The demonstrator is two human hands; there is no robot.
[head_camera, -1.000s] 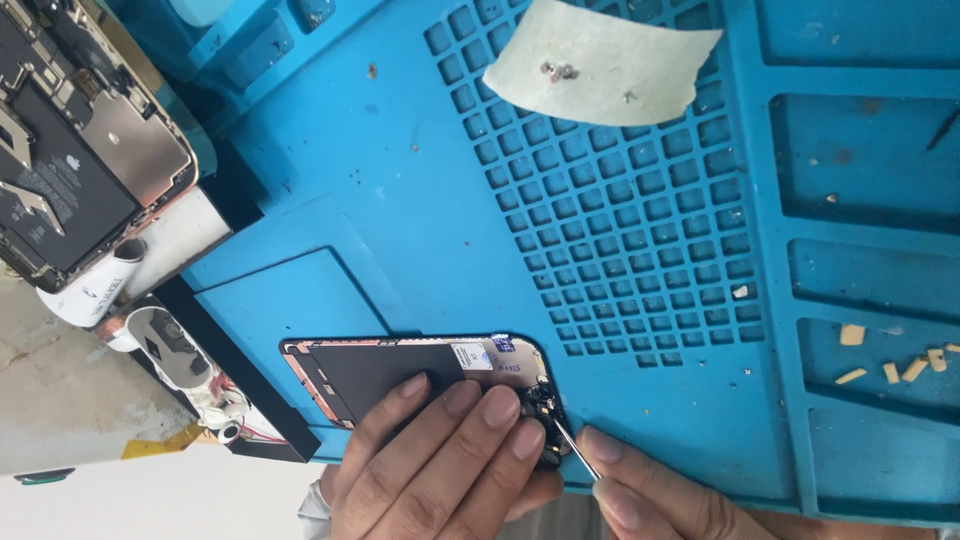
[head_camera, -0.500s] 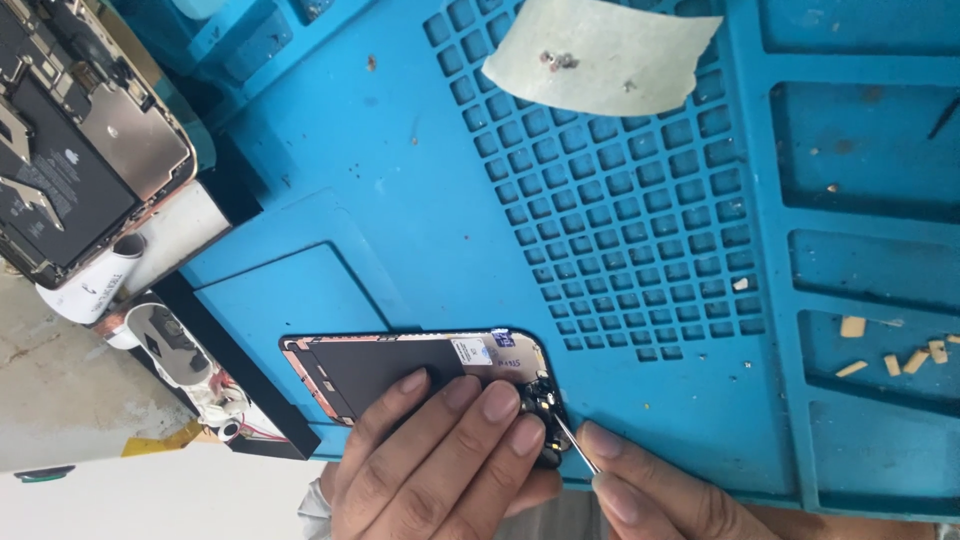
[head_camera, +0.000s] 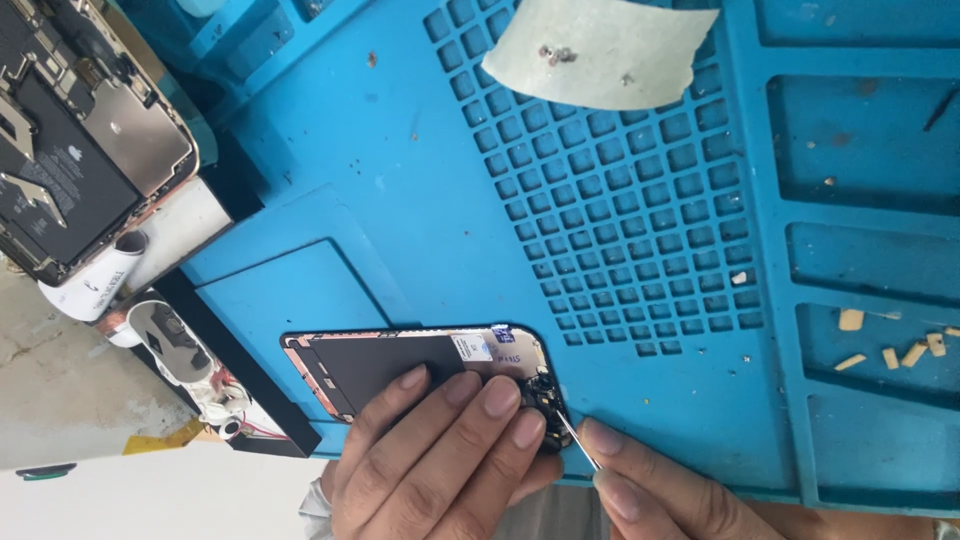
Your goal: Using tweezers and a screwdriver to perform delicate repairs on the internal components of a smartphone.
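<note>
A phone screen assembly lies back side up on the blue silicone work mat, near the lower edge of the view. My left hand presses its fingers flat on the panel's dark back and holds it still. My right hand pinches thin metal tweezers, whose tip touches the small black parts at the panel's right end. Both wrists run out of the bottom of the frame.
A pale adhesive pad with a few tiny screws lies at the mat's top. Small tan scraps sit in a right-hand tray compartment. An opened phone body lies at far left, beside white parts on a dark strip.
The view has shifted very slightly. The tweezers' tip has moved a little at the panel's right end; both hands stay where they were.
</note>
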